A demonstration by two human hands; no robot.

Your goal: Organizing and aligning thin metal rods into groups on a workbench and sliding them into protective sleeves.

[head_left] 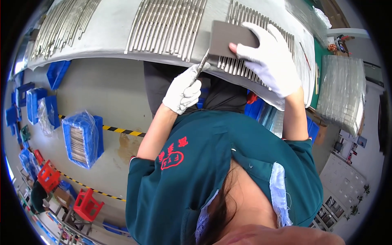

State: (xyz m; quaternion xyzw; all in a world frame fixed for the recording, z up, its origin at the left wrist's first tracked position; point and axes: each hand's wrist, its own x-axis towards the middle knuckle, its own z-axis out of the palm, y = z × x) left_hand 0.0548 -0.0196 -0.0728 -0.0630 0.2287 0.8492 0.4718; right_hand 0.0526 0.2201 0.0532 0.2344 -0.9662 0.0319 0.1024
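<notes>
My left hand (182,93), in a white glove, is closed round a slim metal rod (203,61) at the table's near edge. The rod's upper end points up towards a flat grey-brown rectangular pad (228,38). My right hand (271,61), also gloved, grips the pad by its right side; a bare fingertip pokes out of the glove. Beneath the pad and my right hand lies a row of similar metal rods (255,18), partly covered. Whether the held rod touches the pad is hard to tell.
More metal rods lie in a middle row (165,26) and a left pile (65,24) on the white-covered table (110,28). Plastic-wrapped stock (341,90) stands at the right. On the floor are a blue bin of rods (81,139) and red stools (87,204).
</notes>
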